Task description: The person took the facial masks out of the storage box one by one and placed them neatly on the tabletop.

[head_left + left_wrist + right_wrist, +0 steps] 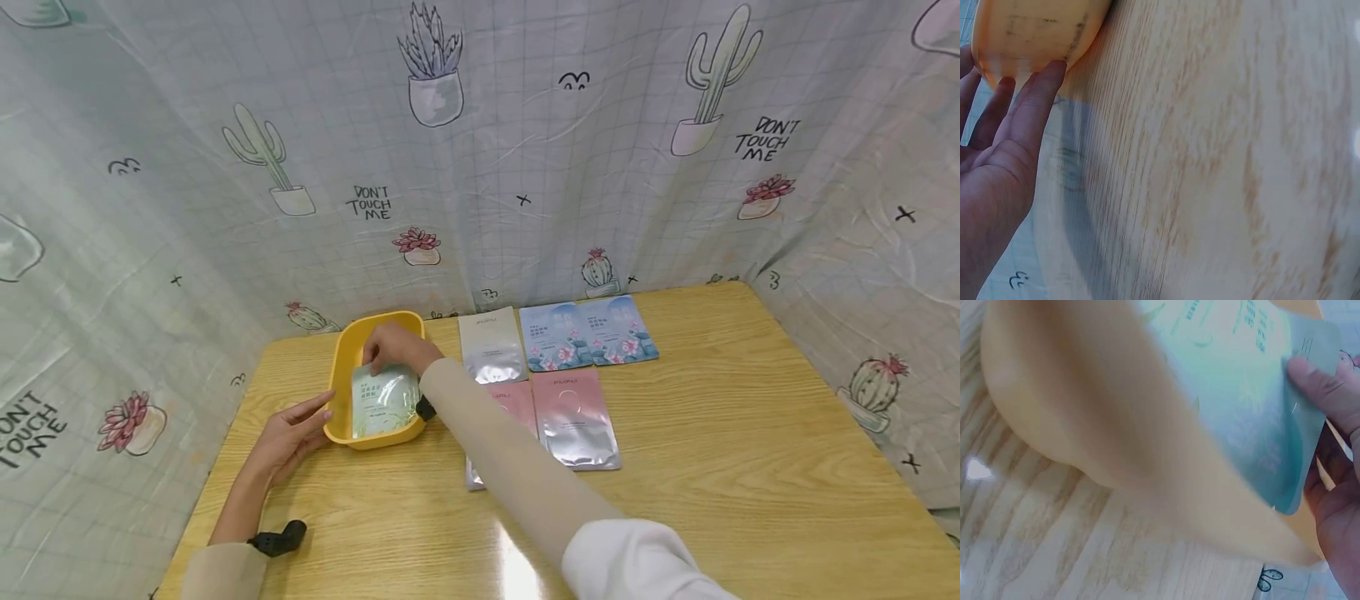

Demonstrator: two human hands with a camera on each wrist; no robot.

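A yellow plastic basket (339, 375) stands on the left part of the table. Inside it lies a pale green sheet-mask packet (384, 404) with printed text. My right hand (397, 346) reaches into the basket and pinches the packet's edge, the thumb on its printed face in the right wrist view, where the green packet (1241, 394) is tilted. At the basket's near left corner, my left hand (288, 437) touches the outside wall with nearly straight fingers. In the left wrist view the fingertips of the left hand (1007, 147) rest against the basket (1041, 31).
Right of the basket lie a cream packet (492, 346), two blue floral packets (555, 337) side by side, and two pink packets (576, 417). My right forearm covers part of one pink packet. A printed curtain (495, 167) hangs behind the wooden table (750, 433).
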